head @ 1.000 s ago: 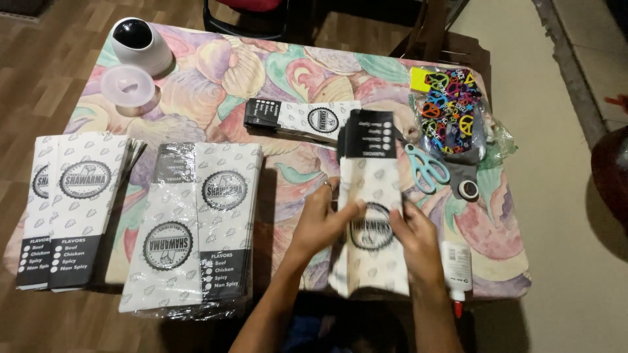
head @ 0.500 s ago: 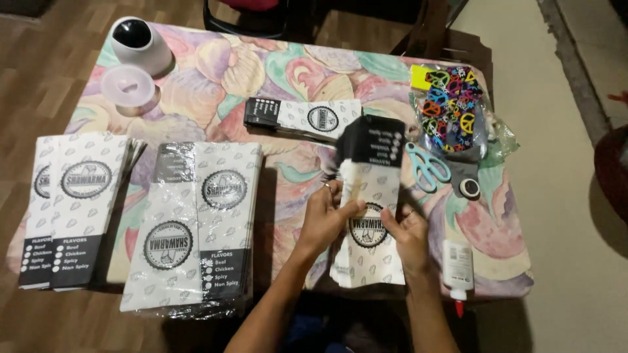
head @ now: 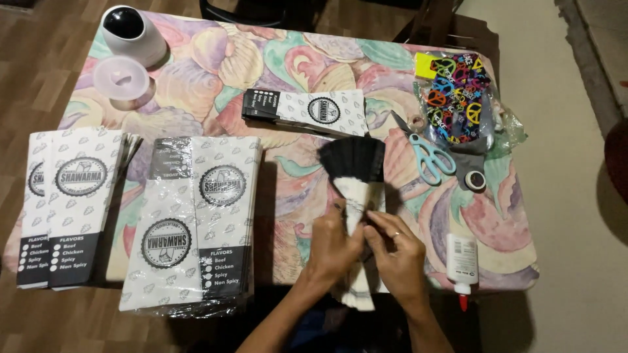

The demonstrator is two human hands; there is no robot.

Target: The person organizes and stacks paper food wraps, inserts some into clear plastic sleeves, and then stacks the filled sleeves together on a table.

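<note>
Both my hands grip a stack of white paper sleeves with a black end (head: 356,176), squeezed at its middle so the black end fans out away from me. My left hand (head: 332,245) pinches the stack from the left. My right hand (head: 396,252), a ring on one finger, pinches it from the right. The stack's white lower end (head: 358,295) sticks out below my hands over the table's near edge. A flat sleeve of the same kind (head: 307,111) lies alone just beyond the fanned end.
Two piles of printed white sleeves (head: 190,222) (head: 69,202) lie at the left on the pastel patterned tablecloth (head: 301,189). Blue-handled scissors (head: 428,157), a tape roll (head: 474,181), a colourful pouch (head: 458,104) and a glue bottle (head: 463,261) lie at the right. A white round device (head: 131,29) and a pinkish lid (head: 121,77) sit at the far left.
The sleeve stack lay flat under my hands a second ago. Now it is lifted and squeezed at the middle, its black end spread into a fan, with my hands closer together.
</note>
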